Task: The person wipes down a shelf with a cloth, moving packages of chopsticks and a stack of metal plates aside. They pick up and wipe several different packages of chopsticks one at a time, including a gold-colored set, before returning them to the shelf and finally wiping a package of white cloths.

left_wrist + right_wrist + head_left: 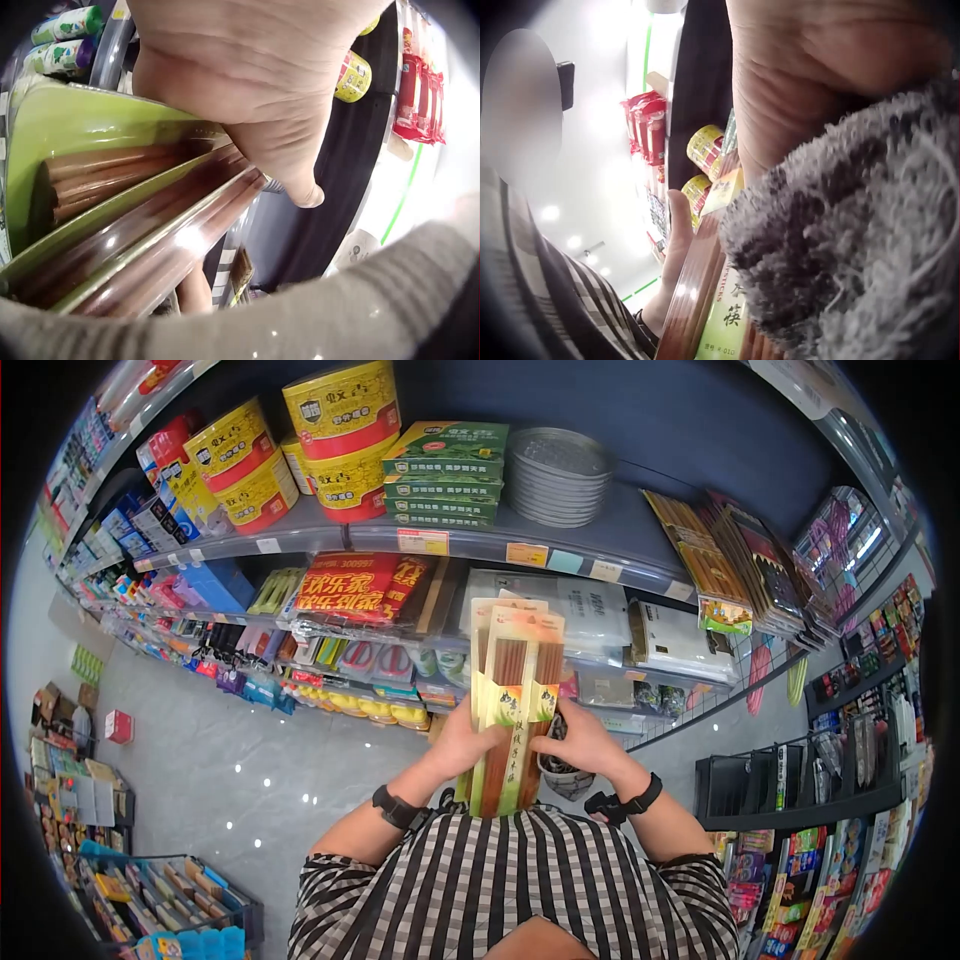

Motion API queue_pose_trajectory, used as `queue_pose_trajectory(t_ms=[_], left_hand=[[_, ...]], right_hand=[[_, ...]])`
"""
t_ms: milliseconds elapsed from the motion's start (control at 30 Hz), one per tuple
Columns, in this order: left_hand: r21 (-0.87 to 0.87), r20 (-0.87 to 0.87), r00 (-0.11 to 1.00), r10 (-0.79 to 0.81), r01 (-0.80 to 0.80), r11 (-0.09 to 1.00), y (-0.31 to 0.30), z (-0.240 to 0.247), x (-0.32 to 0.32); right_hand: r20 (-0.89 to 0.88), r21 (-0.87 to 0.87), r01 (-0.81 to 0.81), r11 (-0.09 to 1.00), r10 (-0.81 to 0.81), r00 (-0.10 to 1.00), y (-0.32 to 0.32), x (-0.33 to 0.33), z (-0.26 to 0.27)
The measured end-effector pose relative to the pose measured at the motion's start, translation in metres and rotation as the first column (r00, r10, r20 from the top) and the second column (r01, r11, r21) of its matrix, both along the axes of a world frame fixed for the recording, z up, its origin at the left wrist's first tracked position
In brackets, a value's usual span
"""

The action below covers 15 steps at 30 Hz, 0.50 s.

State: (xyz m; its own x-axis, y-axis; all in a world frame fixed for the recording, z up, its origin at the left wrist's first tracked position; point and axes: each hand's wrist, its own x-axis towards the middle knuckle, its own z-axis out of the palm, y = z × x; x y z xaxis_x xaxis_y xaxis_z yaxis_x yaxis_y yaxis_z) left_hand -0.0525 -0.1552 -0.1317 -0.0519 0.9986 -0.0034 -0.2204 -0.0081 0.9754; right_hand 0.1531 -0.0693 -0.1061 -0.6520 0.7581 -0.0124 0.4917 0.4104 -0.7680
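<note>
Several packs of brown chopsticks (pixel 513 660) with yellow-green labels stand upright, side by side, in front of the striped shirt. My left hand (pixel 462 744) grips them from the left, thumb across the front; my right hand (pixel 585 744) holds the right edge, its thumb also in front. In the left wrist view, the left palm (pixel 247 82) lies against the clear-wrapped packs (pixel 165 232). The right wrist view shows the right hand (pixel 802 82) close up beside the packs (pixel 721 322), with the left hand (pixel 676 240) opposite. Fingers behind the packs are mostly hidden.
Ahead, a shelf (pixel 440 538) bears yellow-red tubs (pixel 345 450), green boxes (pixel 447 460), stacked metal plates (pixel 560 475) and more chopstick packs (pixel 700 560). Lower shelves hold packaged goods. A black rack (pixel 780 785) stands right, a filled basket (pixel 165 900) lower left.
</note>
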Motion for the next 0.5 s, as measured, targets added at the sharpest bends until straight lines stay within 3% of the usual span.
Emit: queue_pose_trajectory(t_ms=[67, 200, 400, 500], left_hand=[[0.046, -0.148, 0.989, 0.002, 0.005, 0.999, 0.0, 0.003, 0.003], [0.043, -0.226, 0.972, 0.064, -0.055, 0.998, 0.007, -0.021, -0.001], [-0.048, 0.185, 0.983, -0.016, 0.026, 0.999, 0.012, -0.03, -0.008], [-0.123, 0.154, 0.988, 0.004, 0.016, 0.992, 0.01, -0.027, -0.012]], right_hand=[[0.026, -0.067, 0.018, 0.998, -0.016, 1.0, -0.001, -0.003, 0.005], [0.025, -0.178, 0.05, 0.983, -0.046, 0.999, 0.0, -0.001, 0.003], [-0.165, -0.182, 0.09, 0.979, -0.121, 0.979, 0.0, 0.012, -0.019], [-0.158, -0.175, 0.172, 0.969, -0.2, 0.967, -0.003, 0.019, -0.013]])
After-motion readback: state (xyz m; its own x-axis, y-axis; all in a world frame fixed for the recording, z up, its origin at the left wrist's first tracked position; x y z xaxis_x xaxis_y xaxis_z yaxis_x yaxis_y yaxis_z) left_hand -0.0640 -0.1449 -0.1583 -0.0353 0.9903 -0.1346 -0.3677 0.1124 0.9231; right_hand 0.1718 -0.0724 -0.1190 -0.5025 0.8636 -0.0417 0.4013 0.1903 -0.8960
